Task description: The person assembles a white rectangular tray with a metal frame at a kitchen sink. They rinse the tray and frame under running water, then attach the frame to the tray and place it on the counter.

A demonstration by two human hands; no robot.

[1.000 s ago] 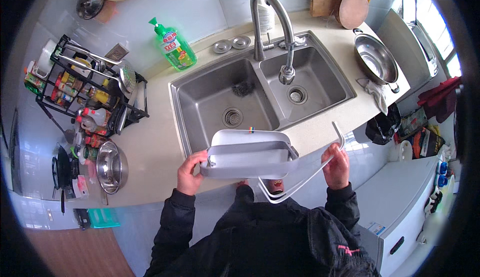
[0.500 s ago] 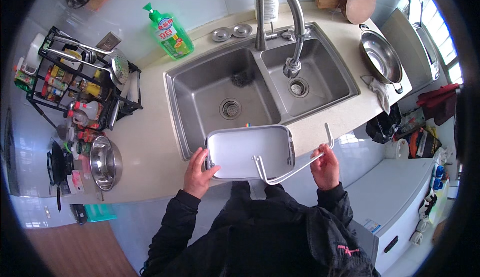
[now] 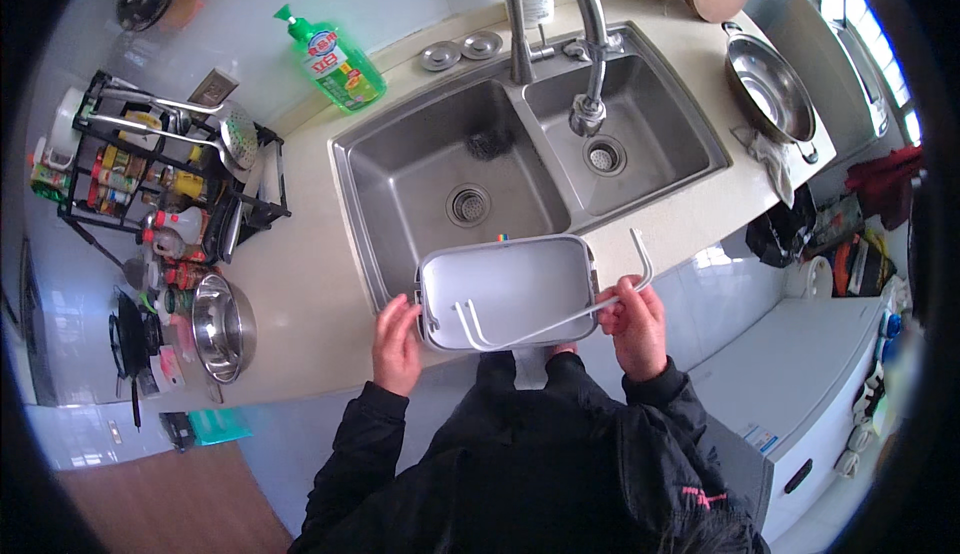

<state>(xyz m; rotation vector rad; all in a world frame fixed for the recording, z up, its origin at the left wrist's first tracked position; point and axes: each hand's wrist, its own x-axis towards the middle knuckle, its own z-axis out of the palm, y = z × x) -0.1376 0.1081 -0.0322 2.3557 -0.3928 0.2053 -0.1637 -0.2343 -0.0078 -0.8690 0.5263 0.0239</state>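
A white rectangular box point(image 3: 510, 279) with a grey rim lies over the front edge of the sink and the counter. Its inside faces up. My right hand point(image 3: 640, 332) pinches a thin white bent rod point(image 3: 548, 330) near its upturned right end. The rod slants across the box, and its other end, with two short prongs, is over the box's inside. At the box's left end is my left hand point(image 3: 397, 349), fingers apart and their tips beside the rim; whether they touch it I cannot tell.
A double steel sink point(image 3: 400, 169) with a tall faucet point(image 3: 590, 64) lies beyond the box. A green soap bottle point(image 3: 340, 64) stands behind it. To the left are a spice rack point(image 3: 270, 216) and a steel bowl point(image 3: 222, 329); on the right sits a steel pan point(image 3: 768, 84).
The rod has moved left and lies farther over the box. My left thumb has come off the box's rim. The box sits slightly higher in view.
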